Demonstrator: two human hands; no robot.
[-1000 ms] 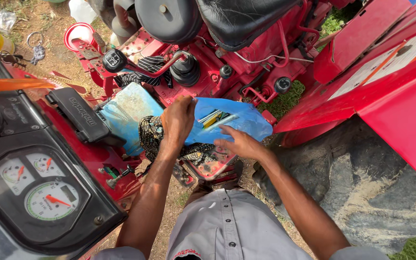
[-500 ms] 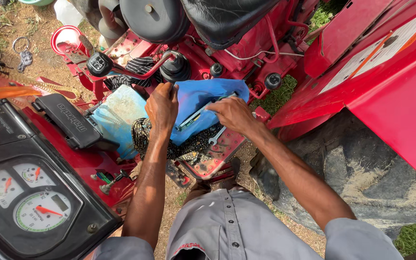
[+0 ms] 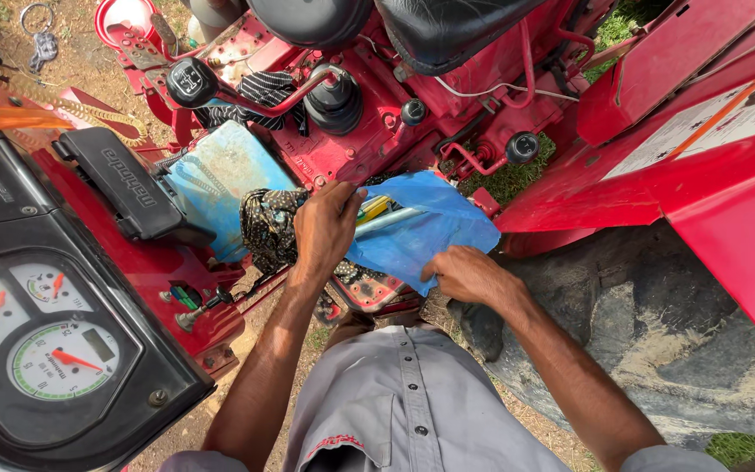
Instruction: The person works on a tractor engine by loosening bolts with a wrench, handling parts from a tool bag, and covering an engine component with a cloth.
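- Blue plastic bag point(image 3: 430, 229): thin, crinkly sheet, lying on the red tractor floor point(image 3: 369, 149) betw. the gear levers and the big rear tyre point(image 3: 657, 323). Long axis runs lower-left to upper-right; mouth faces left toward the left hand.
- Inside/at the mouth: a metal rod-like tool point(image 3: 395, 218) and sth. yellow point(image 3: 376, 208), both lying along the bag's axis; exact kind can't tell.
- Left hand point(image 3: 325, 229): grip pressed together on the bag's mouth edge, fingers curled.
- Right hand point(image 3: 469, 275): grip pinching the bag's lower edge.
- Dark patterned cloth point(image 3: 268, 225) bunched just left of the left hand, touching a light-blue dusty container point(image 3: 220, 179).
- Black knobbed gear lever point(image 3: 192, 83) upper-left; round gauges on black dash point(image 3: 54, 350) lower-left.
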